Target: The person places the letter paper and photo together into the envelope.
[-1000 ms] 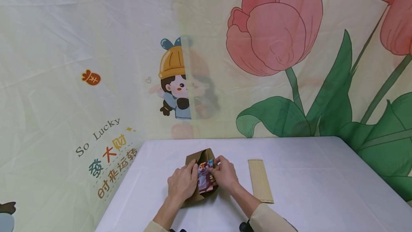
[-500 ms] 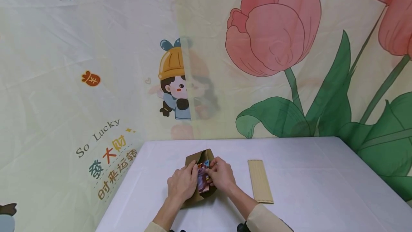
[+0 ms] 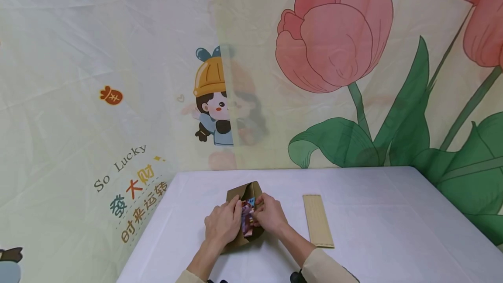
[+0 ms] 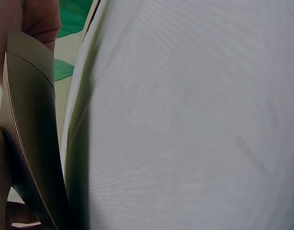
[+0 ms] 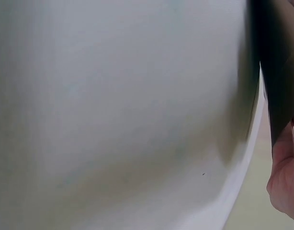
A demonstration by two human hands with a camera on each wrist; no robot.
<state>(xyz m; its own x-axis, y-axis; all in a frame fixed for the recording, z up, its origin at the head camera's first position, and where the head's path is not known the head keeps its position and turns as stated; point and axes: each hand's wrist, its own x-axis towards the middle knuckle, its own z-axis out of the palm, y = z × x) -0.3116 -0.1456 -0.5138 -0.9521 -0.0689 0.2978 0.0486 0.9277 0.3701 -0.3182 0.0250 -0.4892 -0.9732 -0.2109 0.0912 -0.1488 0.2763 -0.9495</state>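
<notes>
A brown kraft-paper envelope (image 3: 237, 244) lies tilted on the table, its mouth bulging apart. My left hand (image 3: 223, 224) grips its left side, the fingertips at the edge of the opening. Inside the mouth stands a colourful printed card (image 3: 247, 225) with a cartoon figure, partly hidden by my fingers. My right hand (image 3: 271, 214) pinches the card's right edge, thumb and fingers at the opening. In the left wrist view, the curved brown paper of the envelope (image 4: 32, 120) runs between fingers at the left edge. The right wrist view shows its dark side (image 5: 283, 72) above some fingers.
A flat tan strip with ribbed lines (image 3: 318, 221) lies right of the hands. White cloth covers the table (image 3: 377, 222). A printed backdrop with tulips (image 3: 338, 34) hangs behind the table's far edge. Small black objects (image 3: 297, 277) show near the right sleeve.
My right hand has shifted slightly left and the card has turned and moved into the envelope's mouth, so less of its face shows. The left hand and envelope have stayed in place.
</notes>
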